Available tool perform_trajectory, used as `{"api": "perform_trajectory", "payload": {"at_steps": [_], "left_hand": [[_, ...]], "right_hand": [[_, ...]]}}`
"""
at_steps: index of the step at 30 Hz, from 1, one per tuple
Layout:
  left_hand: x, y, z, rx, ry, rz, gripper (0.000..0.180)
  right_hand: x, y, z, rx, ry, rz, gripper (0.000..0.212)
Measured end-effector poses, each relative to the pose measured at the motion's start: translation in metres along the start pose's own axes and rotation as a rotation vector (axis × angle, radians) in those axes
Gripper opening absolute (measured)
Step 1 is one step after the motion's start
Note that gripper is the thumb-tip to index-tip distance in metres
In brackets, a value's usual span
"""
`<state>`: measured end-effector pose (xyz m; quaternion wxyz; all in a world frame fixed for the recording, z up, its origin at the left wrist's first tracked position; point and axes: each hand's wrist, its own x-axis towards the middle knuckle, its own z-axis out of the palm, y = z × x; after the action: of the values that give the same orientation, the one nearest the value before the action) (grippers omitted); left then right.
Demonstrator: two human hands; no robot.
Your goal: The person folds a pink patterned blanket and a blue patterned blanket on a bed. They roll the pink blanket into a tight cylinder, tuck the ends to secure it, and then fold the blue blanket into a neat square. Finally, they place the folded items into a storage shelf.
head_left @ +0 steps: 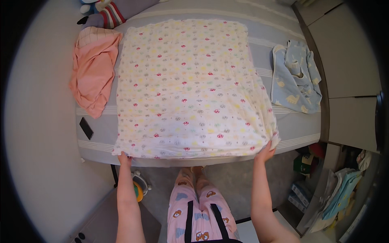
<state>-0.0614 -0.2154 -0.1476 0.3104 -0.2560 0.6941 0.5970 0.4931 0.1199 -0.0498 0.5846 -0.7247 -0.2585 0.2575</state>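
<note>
A white blanket (184, 87) printed with small red, yellow and grey mushroom-like shapes lies spread over the bed. My left hand (125, 158) pinches its near left corner at the bed's front edge. At the near right corner, my right hand (265, 153) grips the bunched cloth, with folds running up that side. Between the two hands the near hem is stretched nearly straight. Most of the fingertips are hidden by the cloth.
On the grey striped bed (103, 139) lie a crumpled pink cloth (93, 75), a dark phone (86, 128) and a blue patterned garment (295, 77). Plush toys (109, 16) rest at the far left. Cabinets (352, 81) and an open shelf with folded clothes (342, 192) line the right.
</note>
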Motion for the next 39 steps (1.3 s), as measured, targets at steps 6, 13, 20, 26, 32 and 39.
{"api": "perform_trajectory", "payload": {"at_steps": [6,13,20,26,32,39], "left_hand": [[0.009,-0.021,-0.020,-0.145,-0.001,-0.063,0.030],[-0.006,0.016,0.025,0.054,-0.101,-0.013,0.025],[-0.054,0.095,0.087,-0.160,-0.051,0.397,0.019],[-0.011,0.008,0.006,-0.035,0.101,0.192,0.021],[0.009,-0.057,-0.037,-0.008,0.078,-0.195,0.024],[-0.018,-0.062,0.023,-0.502,-0.104,-0.111,0.039]], "right_hand": [[0.005,0.101,-0.048,-0.065,-0.143,0.564,0.036],[0.042,0.056,0.022,-0.301,-0.568,0.512,0.032],[0.041,-0.054,0.052,0.189,-0.311,0.030,0.035],[0.034,0.081,-0.035,-0.016,-0.309,0.441,0.033],[0.041,0.169,-0.092,-0.077,-0.473,0.982,0.025],[-0.002,0.152,-0.067,0.265,-0.268,1.066,0.030]]}}
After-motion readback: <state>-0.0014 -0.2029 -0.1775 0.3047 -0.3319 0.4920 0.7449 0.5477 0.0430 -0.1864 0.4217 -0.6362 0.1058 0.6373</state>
